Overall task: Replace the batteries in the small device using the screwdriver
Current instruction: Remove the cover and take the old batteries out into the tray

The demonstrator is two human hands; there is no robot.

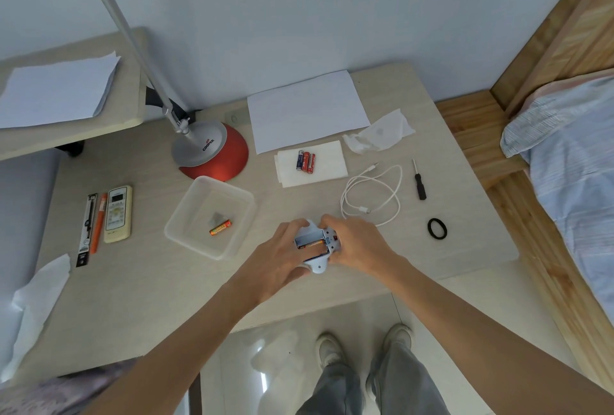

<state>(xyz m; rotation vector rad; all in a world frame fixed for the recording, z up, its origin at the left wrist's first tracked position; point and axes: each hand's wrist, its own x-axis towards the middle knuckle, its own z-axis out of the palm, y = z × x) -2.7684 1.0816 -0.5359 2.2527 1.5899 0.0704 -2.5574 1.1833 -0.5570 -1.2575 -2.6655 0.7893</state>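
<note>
So, the big worktop [166,281] has a clear box [181,215] just left of the hands. The left hand [275,258] & right hand [358,245] both have fingers curled round the small white device [317,241], near the worktop's front edge, w/ its battery slot open & one battery showing inside. The screwdriver [419,182] lies well off to the right, 3 spare batteries [305,162] lie on a tissue [332,162] farther back, & 1 orange battery [220,227] is in the box.

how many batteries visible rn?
5. Three batteries on the napkin, one orange battery in the plastic tub, one in the open device. Left hand and right hand partly cover it; more may be hidden.
</note>
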